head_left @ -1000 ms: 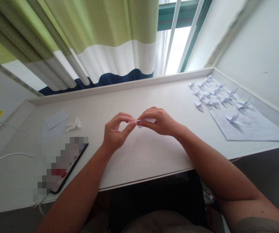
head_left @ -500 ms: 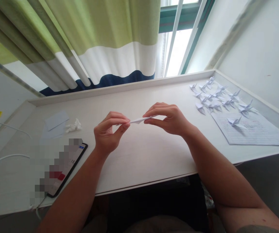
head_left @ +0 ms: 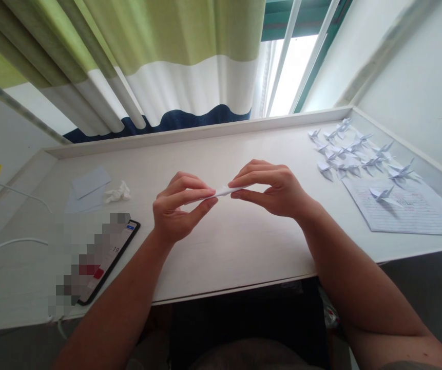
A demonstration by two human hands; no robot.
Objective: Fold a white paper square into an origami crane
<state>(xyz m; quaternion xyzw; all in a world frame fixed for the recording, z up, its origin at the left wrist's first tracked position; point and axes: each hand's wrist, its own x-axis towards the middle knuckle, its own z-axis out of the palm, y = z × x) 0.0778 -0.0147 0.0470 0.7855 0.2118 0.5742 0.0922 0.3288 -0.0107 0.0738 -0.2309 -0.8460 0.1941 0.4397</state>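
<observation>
A small folded white paper point(head_left: 224, 190) is held above the middle of the desk, seen nearly edge-on. My left hand point(head_left: 182, 205) pinches its left end between thumb and fingers. On the other end, my right hand point(head_left: 269, 187) has thumb and fingers closed in the same kind of pinch. The two sets of fingertips are a short gap apart, with the paper's middle showing between them. Most of the paper is hidden by the fingers, so its exact fold cannot be made out.
Several folded paper cranes point(head_left: 346, 154) stand at the back right of the white desk point(head_left: 236, 257). One crane point(head_left: 383, 195) rests on lined sheets point(head_left: 417, 216). To the left lie paper squares point(head_left: 90, 184), a crumpled tissue point(head_left: 118, 192), a phone point(head_left: 109, 262) and white cables point(head_left: 16, 241).
My left hand has shifted a little rightward along the paper, closer to my right hand, so less paper shows between them. The camera view has moved slightly.
</observation>
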